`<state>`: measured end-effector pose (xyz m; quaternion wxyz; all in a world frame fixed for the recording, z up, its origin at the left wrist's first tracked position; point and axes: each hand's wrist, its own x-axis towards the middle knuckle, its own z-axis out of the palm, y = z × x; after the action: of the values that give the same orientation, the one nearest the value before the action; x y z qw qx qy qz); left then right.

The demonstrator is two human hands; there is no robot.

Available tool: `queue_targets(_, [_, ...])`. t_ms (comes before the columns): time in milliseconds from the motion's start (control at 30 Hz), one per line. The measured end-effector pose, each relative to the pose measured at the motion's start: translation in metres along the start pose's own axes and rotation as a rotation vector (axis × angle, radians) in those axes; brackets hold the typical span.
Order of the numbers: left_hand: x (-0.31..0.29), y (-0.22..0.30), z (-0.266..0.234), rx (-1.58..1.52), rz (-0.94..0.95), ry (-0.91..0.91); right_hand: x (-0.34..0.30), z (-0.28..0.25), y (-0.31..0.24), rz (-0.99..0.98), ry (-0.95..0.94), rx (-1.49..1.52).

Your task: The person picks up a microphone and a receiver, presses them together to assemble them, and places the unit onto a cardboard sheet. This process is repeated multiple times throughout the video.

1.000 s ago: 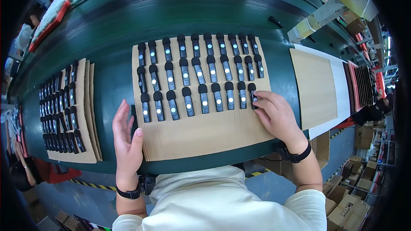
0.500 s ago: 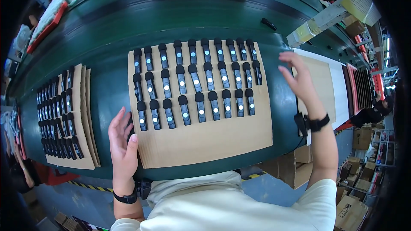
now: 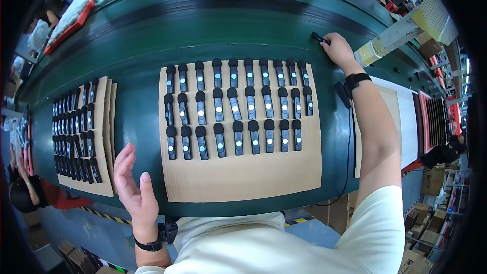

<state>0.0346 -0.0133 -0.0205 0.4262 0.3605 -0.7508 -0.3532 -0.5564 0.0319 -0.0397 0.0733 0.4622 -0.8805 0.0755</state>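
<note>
Three rows of small black wireless clip-on microphones (image 3: 234, 102) with foam tops and pale round lights or stickers lie on a cardboard sheet (image 3: 243, 182) in front of me. My right hand (image 3: 337, 49) is stretched out beyond the sheet's far right corner, its fingers closed around one end of a loose black microphone (image 3: 318, 37) on the green surface. Part of that microphone is hidden by the fingers. Off the sheet's near left corner, my left hand (image 3: 136, 186) hovers with fingers and thumb apart, holding nothing.
At left, stacked cardboard sheets (image 3: 108, 137) carry more rows of microphones. The green bench (image 3: 213, 30) runs across. On the right stand a yellow-taped metal post (image 3: 378, 48) and white and brown sheets (image 3: 393, 116). Other people work at the far edges.
My right hand has reached forward and left to the loose microphone and closed on it. My left hand has drawn back slightly from the cardboard's left edge. The view has shifted.
</note>
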Motion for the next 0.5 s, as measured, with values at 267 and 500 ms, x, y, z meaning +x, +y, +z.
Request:
queue_targets(267, [0.003, 0.017, 0.008, 0.055, 0.139, -0.115, -0.111, -0.074, -0.072, -0.067, -0.015, 0.696])
queue_targets(500, [0.011, 0.040, 0.022, 0.027, 0.237, -0.246, -0.259, -0.125, -0.155, -0.161, -0.123, 1.079])
